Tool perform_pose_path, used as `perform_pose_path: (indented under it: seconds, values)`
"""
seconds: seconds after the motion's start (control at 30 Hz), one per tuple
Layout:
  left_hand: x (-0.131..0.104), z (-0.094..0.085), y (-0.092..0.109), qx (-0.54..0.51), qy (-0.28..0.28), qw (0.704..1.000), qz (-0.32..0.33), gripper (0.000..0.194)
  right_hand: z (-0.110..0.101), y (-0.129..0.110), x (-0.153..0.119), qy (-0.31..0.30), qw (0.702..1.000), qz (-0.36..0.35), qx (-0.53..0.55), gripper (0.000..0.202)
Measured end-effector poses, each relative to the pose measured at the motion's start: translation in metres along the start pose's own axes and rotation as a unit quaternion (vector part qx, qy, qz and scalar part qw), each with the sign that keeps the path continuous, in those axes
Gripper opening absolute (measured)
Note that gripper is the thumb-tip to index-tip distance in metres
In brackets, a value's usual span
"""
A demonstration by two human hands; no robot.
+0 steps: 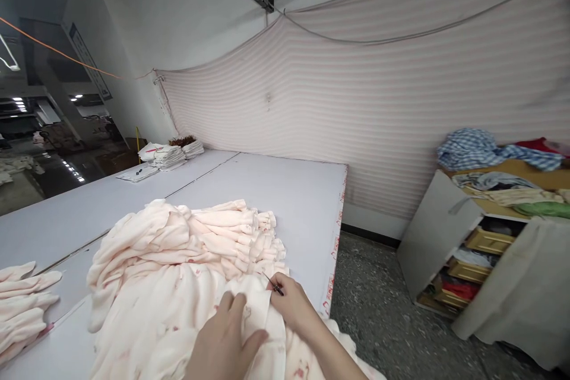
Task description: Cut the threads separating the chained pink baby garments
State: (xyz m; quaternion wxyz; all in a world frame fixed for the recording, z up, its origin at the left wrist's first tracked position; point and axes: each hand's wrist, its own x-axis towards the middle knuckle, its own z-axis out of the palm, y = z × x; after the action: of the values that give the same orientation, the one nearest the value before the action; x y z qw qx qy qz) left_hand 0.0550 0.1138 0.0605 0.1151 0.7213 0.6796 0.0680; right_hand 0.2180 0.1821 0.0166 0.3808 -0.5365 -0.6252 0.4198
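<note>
Pale pink printed garments lie in a soft heap at the front of the table, their ruffled edges towards the right. My left hand rests on the cloth with its fingers apart, beside a folded pale strip. Just right of that strip, my right hand is closed around a small black pointed tool. The tool's thin tip points up and left over the cloth; its exact kind is hard to make out. The fingertips of my right hand touch the fabric.
The light grey table ends on the right at a taped edge. More pink garments lie at far left. Stacked white pieces sit at the back. A striped cloth covers the wall. A drawer cabinet bearing fabrics stands right.
</note>
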Motion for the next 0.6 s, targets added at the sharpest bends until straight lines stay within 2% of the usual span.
perform_pose_path:
  seconds: [0.1,0.23,0.3,0.33,0.4,0.47,0.5,0.6]
  values:
    - [0.019,-0.004,0.012,-0.113,0.02,0.992,0.058,0.04,-0.001,-0.014,-0.007,-0.009,0.998,-0.013,0.059,0.011]
    - [0.025,-0.008,0.005,-0.183,0.095,0.975,0.08,0.052,-0.007,-0.044,-0.022,-0.065,0.988,-0.026,0.135,0.014]
    - [0.022,-0.013,0.001,-0.171,0.108,0.973,0.109,0.038,-0.012,-0.053,-0.031,-0.086,0.983,-0.028,0.161,0.014]
    - [0.02,-0.015,-0.001,-0.159,0.118,0.972,0.124,0.028,-0.014,-0.055,-0.036,-0.076,0.983,-0.029,0.166,0.014]
    - [0.016,-0.021,-0.003,-0.155,0.153,0.966,0.14,0.018,-0.017,-0.05,-0.05,-0.015,0.988,-0.028,0.149,0.014]
    - [0.01,-0.025,-0.004,-0.214,0.175,0.952,0.133,0.017,-0.014,-0.037,-0.065,0.043,0.993,-0.021,0.11,0.013]
    - [0.007,-0.027,-0.005,-0.27,0.17,0.941,0.116,0.017,-0.01,-0.03,-0.072,0.037,0.994,-0.012,0.103,0.013]
    - [-0.008,-0.029,-0.007,-0.431,0.129,0.89,0.073,0.012,0.008,-0.014,-0.088,-0.066,0.983,0.044,0.164,0.016]
